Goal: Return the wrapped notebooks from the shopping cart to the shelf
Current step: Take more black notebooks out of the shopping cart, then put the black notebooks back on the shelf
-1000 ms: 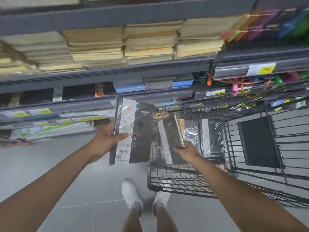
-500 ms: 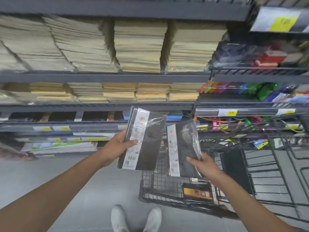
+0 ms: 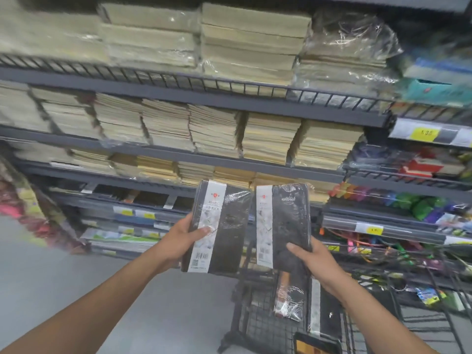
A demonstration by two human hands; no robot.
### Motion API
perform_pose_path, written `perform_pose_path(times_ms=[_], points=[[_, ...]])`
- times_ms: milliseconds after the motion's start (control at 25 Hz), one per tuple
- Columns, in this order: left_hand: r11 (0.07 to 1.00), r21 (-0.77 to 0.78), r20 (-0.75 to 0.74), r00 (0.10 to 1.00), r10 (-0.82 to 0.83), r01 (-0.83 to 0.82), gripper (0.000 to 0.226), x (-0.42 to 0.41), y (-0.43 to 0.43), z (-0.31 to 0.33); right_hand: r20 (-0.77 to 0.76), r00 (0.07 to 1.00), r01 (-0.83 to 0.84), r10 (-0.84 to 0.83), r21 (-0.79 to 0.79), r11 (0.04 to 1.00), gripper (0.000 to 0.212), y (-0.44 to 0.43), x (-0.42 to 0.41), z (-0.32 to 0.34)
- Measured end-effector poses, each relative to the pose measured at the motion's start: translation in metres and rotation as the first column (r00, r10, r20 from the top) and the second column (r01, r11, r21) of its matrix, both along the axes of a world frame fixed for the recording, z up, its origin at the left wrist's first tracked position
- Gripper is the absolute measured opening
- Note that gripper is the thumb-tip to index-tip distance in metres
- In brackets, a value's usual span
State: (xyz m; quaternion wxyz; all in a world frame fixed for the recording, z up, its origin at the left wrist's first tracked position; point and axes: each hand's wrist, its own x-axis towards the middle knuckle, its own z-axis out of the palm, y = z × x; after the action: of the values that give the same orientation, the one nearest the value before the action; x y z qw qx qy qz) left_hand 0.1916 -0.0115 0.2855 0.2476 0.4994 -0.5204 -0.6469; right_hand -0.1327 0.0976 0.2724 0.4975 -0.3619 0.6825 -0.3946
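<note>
head | left hand (image 3: 178,238) grasping left notebook (image 3: 219,226) | right hand (image 3: 313,259) grasping right notebook (image 3: 283,223) | both above shopping cart (image 3: 258,325), before shelf (image 3: 178,95)

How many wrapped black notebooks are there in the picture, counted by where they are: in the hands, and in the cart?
In the left hand: 1 wrapped black notebook
In the right hand: 1 wrapped black notebook
In the shopping cart: 2 that I can tell, one and a second at its right; others may be hidden
Total: 4

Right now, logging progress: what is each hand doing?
Left hand: closed on a black plastic-wrapped notebook.
Right hand: closed on a second black wrapped notebook.
</note>
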Motion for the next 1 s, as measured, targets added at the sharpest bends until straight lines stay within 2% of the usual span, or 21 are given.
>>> perform_pose_path(times_ms=[200,360,480,720,880,1000], points=[[0.991,-0.084,-0.013,0.995,0.101,-0.101,0.037,0.085,0.004,0.014,-0.012,0.997,-0.076,0.075,-0.046,0.996,0.022,-0.024,0.067,0.027],[0.969,-0.143,-0.015,0.98,0.2,-0.2,0.035,0.172,0.016,0.022,-0.023,0.988,-0.155,0.153,-0.075,0.985,0.031,-0.035,0.139,0.045],[0.951,-0.153,-0.041,0.964,0.264,-0.267,0.035,0.251,0.033,0.029,-0.038,0.976,-0.217,0.214,-0.079,0.973,0.027,-0.037,0.209,0.062],[0.91,-0.159,-0.07,0.923,0.377,-0.384,0.032,0.391,0.061,0.031,-0.052,0.969,-0.247,0.243,-0.107,0.963,0.059,-0.042,0.342,0.058],[0.885,-0.165,-0.083,0.9,0.428,-0.436,0.033,0.465,0.074,0.032,-0.048,0.961,-0.278,0.274,-0.128,0.952,0.049,-0.052,0.417,0.062],[0.867,-0.166,-0.091,0.883,0.46,-0.469,0.035,0.502,0.073,0.031,-0.029,0.955,-0.295,0.294,-0.136,0.946,0.034,-0.067,0.454,0.066]])
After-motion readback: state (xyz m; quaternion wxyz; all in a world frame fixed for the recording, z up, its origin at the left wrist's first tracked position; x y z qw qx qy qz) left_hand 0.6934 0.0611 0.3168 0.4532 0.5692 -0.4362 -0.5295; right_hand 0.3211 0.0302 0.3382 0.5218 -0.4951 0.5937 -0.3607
